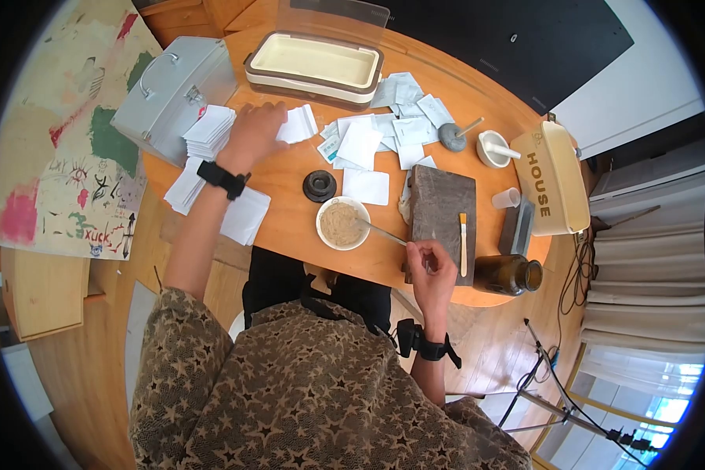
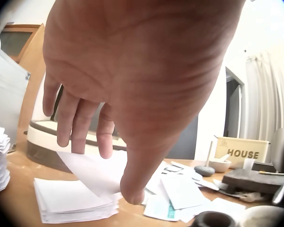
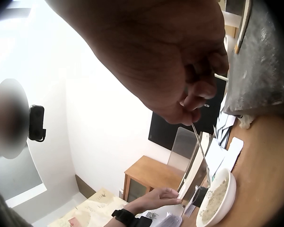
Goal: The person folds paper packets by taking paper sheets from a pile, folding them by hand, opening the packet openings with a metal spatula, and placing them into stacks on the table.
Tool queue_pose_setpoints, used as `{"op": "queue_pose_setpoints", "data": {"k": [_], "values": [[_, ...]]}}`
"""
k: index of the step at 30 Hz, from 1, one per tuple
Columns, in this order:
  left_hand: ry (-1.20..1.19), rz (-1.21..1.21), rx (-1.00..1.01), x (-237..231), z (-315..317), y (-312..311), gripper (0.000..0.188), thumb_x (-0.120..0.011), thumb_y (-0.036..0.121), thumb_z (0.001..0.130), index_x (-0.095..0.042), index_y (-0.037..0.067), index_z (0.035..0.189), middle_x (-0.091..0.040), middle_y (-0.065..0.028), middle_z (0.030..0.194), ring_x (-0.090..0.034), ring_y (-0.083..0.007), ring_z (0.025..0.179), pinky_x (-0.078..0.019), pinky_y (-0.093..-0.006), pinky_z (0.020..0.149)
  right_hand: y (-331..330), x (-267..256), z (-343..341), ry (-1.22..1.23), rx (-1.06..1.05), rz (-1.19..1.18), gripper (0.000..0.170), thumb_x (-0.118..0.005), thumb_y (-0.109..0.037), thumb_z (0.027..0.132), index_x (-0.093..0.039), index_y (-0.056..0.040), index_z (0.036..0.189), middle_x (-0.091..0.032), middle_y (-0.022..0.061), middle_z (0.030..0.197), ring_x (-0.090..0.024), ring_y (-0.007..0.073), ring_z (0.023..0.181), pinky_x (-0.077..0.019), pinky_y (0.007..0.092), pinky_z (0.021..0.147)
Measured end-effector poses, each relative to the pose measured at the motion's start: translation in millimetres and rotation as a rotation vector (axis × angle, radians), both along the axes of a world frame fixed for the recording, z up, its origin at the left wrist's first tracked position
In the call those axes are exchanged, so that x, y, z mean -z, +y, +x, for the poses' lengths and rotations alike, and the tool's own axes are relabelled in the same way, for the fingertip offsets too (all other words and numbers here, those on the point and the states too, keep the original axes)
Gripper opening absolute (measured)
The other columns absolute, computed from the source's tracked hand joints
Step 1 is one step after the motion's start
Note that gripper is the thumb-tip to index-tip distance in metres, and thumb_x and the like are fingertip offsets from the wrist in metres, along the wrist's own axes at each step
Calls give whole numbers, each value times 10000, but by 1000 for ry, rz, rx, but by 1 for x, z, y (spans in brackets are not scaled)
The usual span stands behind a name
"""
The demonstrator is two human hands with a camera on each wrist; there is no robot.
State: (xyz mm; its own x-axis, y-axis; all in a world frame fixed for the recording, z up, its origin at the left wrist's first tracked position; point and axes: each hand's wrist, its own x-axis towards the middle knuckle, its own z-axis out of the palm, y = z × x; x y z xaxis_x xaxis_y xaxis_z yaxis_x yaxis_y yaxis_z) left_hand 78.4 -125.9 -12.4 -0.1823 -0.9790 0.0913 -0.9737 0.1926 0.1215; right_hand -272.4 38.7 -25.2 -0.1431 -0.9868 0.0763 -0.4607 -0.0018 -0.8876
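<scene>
My left hand (image 1: pixel 256 131) reaches over the far left of the table. In the left wrist view its thumb and fingers pinch a tilted white paper packet (image 2: pixel 92 171), raised above a small stack of white packets (image 2: pixel 71 203). My right hand (image 1: pixel 432 270) pinches the end of a thin metal-handled utensil (image 1: pixel 384 233). That utensil slants down into a white bowl (image 1: pixel 319 229) of beige powder (image 1: pixel 341 223), where its far end is hidden. Beside the bowl is a round black stand (image 1: pixel 319 186). More white packets (image 1: pixel 366 188) lie beyond it.
A grey metal case (image 1: pixel 182 94) and tall packet piles (image 1: pixel 210 129) stand left. An open cream box (image 1: pixel 317 61) is behind. To the right are a dark slab (image 1: pixel 440 205) with a brush (image 1: pixel 463 235), a brown jar (image 1: pixel 503 274), a mortar (image 1: pixel 489 157) and a HOUSE box (image 1: pixel 552 180).
</scene>
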Motion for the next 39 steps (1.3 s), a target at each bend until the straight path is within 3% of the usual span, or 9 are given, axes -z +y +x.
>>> {"op": "queue_pose_setpoints", "data": {"k": [6,8,10,14,16,22,39], "values": [[136,-44,64,-21,-40,67,514,-869,146,699,-560,74,1103,-650,-142,1023,-646,-348,996,-472,-451,916,1,-20,3,-74,18,-8,175,-720,-136,966,-667,12,887,-593,-1,697,-469,56,643,-394,235,591],[227,-108,102,-13,-50,87,507,-847,111,702,-549,93,1112,-633,-143,1095,-591,-392,1078,-452,-451,975,2,-21,3,-88,22,-24,175,-718,-134,968,-665,11,886,-586,-12,699,-464,51,649,-392,230,601],[237,-62,97,-14,-62,104,515,-845,104,697,-546,92,1117,-626,-139,1108,-584,-386,1091,-448,-447,985,2,-20,1,-114,6,-32,148,-733,-128,963,-664,-16,896,-579,-60,746,-450,7,680,-344,194,608],[269,-5,84,-16,-79,129,542,-845,84,679,-540,91,1126,-609,-129,1137,-569,-370,1110,-437,-444,1009,2,-27,5,-115,0,-34,150,-733,-130,964,-661,-17,895,-572,-58,745,-451,8,683,-346,195,612],[273,-19,95,-14,-82,136,545,-844,71,677,-541,92,1128,-607,-127,1153,-565,-369,1122,-435,-445,1016,2,-28,7,-95,10,-31,165,-719,-131,965,-663,6,890,-570,-18,704,-457,51,663,-392,223,623],[329,-19,134,-20,-86,144,550,-840,62,683,-533,92,1138,-604,-126,1183,-562,-354,1172,-412,-442,1066,0,-25,13,-42,-4,-66,157,-724,-111,953,-662,17,888,-568,16,702,-468,79,651,-406,241,614],[399,-12,117,-11,-90,149,614,-832,46,693,-507,86,1213,-566,-133,1253,-527,-375,1208,-400,-447,1099,0,-22,12,-32,-31,-51,158,-728,-104,946,-655,16,875,-576,26,704,-472,83,642,-403,247,593]]}}
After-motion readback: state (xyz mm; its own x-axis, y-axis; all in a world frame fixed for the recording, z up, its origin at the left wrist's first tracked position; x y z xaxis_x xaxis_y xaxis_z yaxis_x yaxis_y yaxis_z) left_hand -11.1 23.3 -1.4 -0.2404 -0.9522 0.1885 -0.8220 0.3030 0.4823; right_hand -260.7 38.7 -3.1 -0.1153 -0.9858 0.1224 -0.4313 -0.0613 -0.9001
